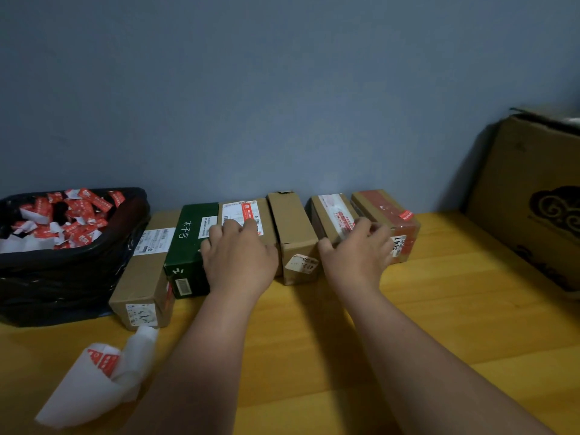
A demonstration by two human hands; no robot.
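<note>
Several parcels stand in a row along the blue wall on a yellow wooden table [439, 309]. From the left come a brown box [141, 277], a green box [186, 246], a brown labelled box [266, 215] with a red sticker, a plain brown box [295, 233], a box with red-and-white tape [329, 211] and a red-taped box [386, 211]. My left hand [238, 255] lies on top of the labelled box, fingertips at the red sticker. My right hand [357, 252] holds the red-and-white taped box, thumb on its left side, fingers curled over the top.
A black-lined bin [62, 277] at the left is full of torn red-and-white sticker scraps. A crumpled white backing sheet [94, 384] with a red sticker lies near the front left. A large open cardboard carton [533, 196] stands at the right.
</note>
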